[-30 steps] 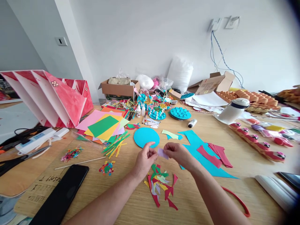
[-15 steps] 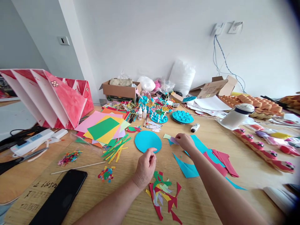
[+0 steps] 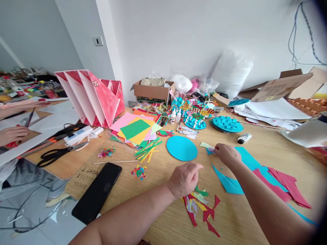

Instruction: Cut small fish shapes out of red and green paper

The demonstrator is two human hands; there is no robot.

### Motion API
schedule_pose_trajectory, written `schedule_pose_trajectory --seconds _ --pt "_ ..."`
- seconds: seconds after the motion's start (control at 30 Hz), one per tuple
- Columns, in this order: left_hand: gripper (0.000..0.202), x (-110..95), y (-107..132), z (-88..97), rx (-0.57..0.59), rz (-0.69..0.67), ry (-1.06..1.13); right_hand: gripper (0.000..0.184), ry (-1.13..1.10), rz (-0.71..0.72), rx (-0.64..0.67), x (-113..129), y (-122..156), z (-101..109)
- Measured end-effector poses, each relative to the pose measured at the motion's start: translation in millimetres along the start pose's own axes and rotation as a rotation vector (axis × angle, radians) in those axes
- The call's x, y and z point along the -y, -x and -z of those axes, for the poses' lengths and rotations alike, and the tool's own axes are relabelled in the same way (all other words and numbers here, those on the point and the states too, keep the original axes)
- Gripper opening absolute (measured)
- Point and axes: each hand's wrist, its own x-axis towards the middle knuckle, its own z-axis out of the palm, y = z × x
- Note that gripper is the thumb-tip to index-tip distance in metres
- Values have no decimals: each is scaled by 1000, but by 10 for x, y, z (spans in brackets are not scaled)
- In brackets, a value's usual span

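My right hand (image 3: 227,156) is closed, its fingertips on a small purple paper piece (image 3: 211,149) beside a pale green paper strip (image 3: 204,145). My left hand (image 3: 184,178) is closed too, thumb and forefinger together; what it holds, if anything, is too small to make out. It hovers just in front of a blue paper circle (image 3: 182,148) lying flat on the table. Below it are red, green, yellow and purple paper scraps (image 3: 201,207). Blue paper offcuts (image 3: 228,180) and red paper pieces (image 3: 290,185) lie around my right forearm.
A glue bottle (image 3: 244,138) lies on its side beyond my right hand. Coloured sheets (image 3: 135,130), paper strips (image 3: 148,149), a phone (image 3: 97,192) and black scissors (image 3: 55,154) lie leftward. Another person's hand (image 3: 14,134) is at far left. Decorated blue discs (image 3: 227,124) stand behind.
The view has turned left, bringing another person's hands into sight. My left hand has shifted off the blue circle's near edge, toward the right. My right hand stays at the purple paper.
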Motion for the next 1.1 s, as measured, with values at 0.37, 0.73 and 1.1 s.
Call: schedule_pose_trajectory --seconds 0.37,0.73,1.1 --pt "14 131 -75 16 -226 397 353 19 -108 545 173 -65 1116 162" --pt "10 145 -62 3 -215 410 433 21 -120 699 213 -150 1407 -176" --pt "14 161 -43 -30 -145 385 380 15 -124 714 232 -193 1395 -199"
